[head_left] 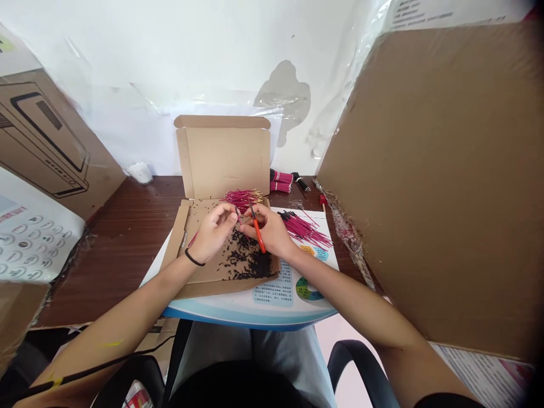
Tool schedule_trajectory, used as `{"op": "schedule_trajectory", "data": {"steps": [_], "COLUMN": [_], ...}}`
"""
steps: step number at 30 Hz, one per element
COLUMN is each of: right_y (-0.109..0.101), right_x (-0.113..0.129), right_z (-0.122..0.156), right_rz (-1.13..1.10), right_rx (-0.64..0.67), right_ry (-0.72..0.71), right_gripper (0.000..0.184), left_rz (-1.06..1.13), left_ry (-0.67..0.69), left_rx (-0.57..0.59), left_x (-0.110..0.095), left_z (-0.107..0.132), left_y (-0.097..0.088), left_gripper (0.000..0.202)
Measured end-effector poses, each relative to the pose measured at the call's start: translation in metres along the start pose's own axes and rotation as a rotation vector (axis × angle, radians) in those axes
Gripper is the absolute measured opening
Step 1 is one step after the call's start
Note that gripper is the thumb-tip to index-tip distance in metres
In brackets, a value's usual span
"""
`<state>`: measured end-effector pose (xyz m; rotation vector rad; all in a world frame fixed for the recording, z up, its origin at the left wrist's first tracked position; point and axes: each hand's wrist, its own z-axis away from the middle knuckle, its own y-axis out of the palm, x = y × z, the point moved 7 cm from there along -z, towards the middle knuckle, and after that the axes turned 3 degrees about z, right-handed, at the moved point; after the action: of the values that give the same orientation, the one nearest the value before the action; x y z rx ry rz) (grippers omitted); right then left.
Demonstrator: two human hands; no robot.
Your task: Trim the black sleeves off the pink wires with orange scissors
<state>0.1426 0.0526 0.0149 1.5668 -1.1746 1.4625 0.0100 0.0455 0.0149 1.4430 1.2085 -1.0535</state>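
Observation:
Above the open cardboard box (170, 241), both my hands work close together with fingertips nearly meeting. My left hand (216, 231) is closed in a pinch on a thin magenta wire (192, 240), whose length shows beside the wrist. In my right hand (272, 229) is an orange-handled tool (257, 229) with a narrow dark tip pointing up; its exact kind is hard to make out. The fingers hide most of the meeting point. Beneath them lie many short black scraps (250, 263). Behind the hands, a pile of magenta wires (242, 197) with gold-coloured ends rests in the box.
Right of the box, magenta wires with black ends (304, 229) lie on a printed sheet (238, 311). Tied magenta bundles (280, 181) and a black bundle (301, 182) sit behind. Large cardboard panels stand at right (437, 187) and left (46, 136). The box lid (227, 158) stands upright.

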Motion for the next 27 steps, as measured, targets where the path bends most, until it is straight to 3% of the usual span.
{"op": "schedule_trajectory", "data": {"steps": [8, 11, 17, 22, 27], "right_y": [0.003, 0.000, -0.024, -0.024, -0.017], "right_x": [0.000, 0.006, 0.033, 0.040, 0.040], "right_z": [0.001, 0.004, 0.008, 0.009, 0.010], "right_rz": [0.066, 0.199, 0.597, 0.916, 1.052], "right_rx": [0.034, -0.009, -0.239, -0.202, -0.136], "right_ry": [-0.019, -0.074, -0.265, -0.287, -0.259], "right_gripper": [0.035, 0.027, 0.026, 0.027, 0.029], "left_rz": [0.113, 0.086, -0.167, -0.419, -0.512], "left_ry": [-0.049, -0.031, 0.062, 0.217, 0.336], "left_rx": [-0.030, -0.044, -0.065, -0.023, -0.005], "left_x": [0.003, 0.005, 0.000, -0.021, -0.033], "left_z": [0.002, 0.003, 0.004, 0.006, 0.009], "left_y": [-0.001, -0.005, -0.013, -0.007, 0.000], "left_gripper": [0.037, 0.034, 0.034, 0.036, 0.037]}}
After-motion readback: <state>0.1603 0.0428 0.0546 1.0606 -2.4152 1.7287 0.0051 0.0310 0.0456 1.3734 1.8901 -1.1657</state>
